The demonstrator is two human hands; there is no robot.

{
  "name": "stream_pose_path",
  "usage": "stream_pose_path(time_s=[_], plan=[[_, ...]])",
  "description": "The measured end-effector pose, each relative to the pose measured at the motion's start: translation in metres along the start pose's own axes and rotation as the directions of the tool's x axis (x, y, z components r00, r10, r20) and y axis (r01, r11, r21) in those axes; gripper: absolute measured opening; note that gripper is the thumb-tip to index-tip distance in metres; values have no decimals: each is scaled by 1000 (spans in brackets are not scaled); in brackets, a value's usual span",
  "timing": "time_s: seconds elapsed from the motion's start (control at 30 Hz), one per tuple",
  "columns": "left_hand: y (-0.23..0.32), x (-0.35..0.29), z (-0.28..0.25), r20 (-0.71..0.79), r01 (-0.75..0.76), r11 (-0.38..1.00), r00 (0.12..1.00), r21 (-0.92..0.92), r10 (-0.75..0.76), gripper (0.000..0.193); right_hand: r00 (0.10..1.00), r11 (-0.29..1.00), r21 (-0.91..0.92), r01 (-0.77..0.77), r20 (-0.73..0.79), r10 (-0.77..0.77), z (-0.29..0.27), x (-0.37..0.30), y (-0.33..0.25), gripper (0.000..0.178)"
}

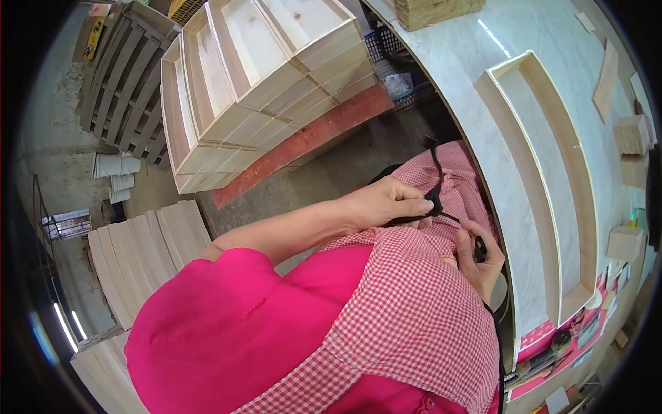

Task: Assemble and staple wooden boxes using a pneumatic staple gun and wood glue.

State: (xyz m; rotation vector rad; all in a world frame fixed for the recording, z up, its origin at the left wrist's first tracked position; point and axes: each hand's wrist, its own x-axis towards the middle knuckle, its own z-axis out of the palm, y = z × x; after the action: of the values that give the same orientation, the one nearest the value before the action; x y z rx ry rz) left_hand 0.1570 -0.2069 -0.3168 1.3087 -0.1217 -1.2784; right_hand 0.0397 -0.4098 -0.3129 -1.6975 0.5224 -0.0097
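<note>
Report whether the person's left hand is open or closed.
Closed: the left hand pinches a black cord between its thumb and curled fingers.

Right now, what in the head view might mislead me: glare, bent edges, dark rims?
Head view: a glare streak on the pale tabletop; head view: fisheye bows the long wooden frame and blackens both side rims; head view: the left fingers, right fingers and black strap look fairly sharp, though the strap's darkness hides detail.
</note>
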Motion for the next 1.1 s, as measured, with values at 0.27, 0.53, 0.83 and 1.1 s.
stream_pose_path(time_s=[0.27,0.53,0.83,1.1], plan=[[7,-13,11,-20,-23,972,1000,-235,18,32,998,999,-39,27,60,-25,1,-4,-12,40],[0,6,16,62,-168,976,985,140,161,38,988,992,-58,114,115,-107,-1,-4,-18,43],[-23,23,18,135,-458,694,873,556,468,32,980,992,-99,78,190,-58,-1,-1,-8,26],[6,-2,32,65,-263,515,926,816,371,20,987,981,-174,85,152,-59,-2,-3,-5,16]])
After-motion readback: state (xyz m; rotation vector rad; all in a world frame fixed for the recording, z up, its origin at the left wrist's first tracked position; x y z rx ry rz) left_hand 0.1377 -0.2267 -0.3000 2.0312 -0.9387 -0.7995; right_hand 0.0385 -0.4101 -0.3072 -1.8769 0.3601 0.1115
